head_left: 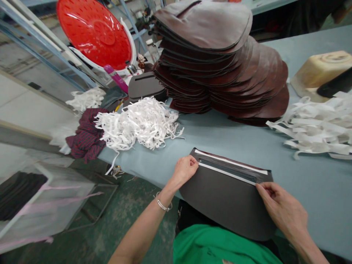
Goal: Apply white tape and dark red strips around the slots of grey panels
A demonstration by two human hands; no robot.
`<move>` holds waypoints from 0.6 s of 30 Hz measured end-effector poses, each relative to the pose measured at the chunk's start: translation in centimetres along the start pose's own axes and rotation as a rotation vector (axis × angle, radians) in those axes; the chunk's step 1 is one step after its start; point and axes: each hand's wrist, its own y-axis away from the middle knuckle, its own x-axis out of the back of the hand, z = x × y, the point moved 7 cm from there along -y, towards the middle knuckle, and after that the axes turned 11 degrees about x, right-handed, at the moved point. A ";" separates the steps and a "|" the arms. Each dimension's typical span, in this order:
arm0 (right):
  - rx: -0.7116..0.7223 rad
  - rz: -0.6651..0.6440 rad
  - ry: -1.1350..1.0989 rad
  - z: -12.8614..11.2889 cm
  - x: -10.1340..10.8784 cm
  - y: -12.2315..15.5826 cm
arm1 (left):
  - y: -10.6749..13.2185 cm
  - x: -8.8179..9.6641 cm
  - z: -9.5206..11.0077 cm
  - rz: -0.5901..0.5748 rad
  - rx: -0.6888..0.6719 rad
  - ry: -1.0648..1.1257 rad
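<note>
Dark panel (pixel 225 209): right in front of you, round side toward your green shirt (pixel 220 245), straight side over the worktop (pixel 316 190).
Left hand (pixel 187 169): grip narrow, pinching the lower white strip (pixel 227 173) at the panel's left side.
Right hand (pixel 284 207): grip narrow too, pinching that strip's other end, at the panel's right side.
Strip trouble: if one hand pulls harder, the strip could go crooked or cover the panel's slot (pixel 228 169).
Panel trouble: a bump from your lap could make it slide and wrinkle the strip.
Upper white strip (pixel 231 160): along the panel's far edge.
White heap (pixel 148 123): left of and beyond the panel; loose tails could snag your sleeve-free arm.
Brown stack (pixel 228 80): beyond the panel, tall, blocking a long reach.
Red basket (pixel 96 33): farthest, beyond the panel's left.
</note>
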 end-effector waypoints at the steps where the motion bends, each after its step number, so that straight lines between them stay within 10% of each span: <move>1: -0.009 -0.006 0.009 -0.1 0.0 0.0 | 0.1 0.0 0.1 0.008 0.005 -0.008; 12: 0.045 0.050 0.020 -1.4 0.5 0.3 | 4.2 -0.9 2.4 0.379 -0.358 -0.167; 18: -0.013 0.040 -0.071 -0.9 0.9 0.3 | 6.6 -2.1 2.1 0.346 -0.504 -0.245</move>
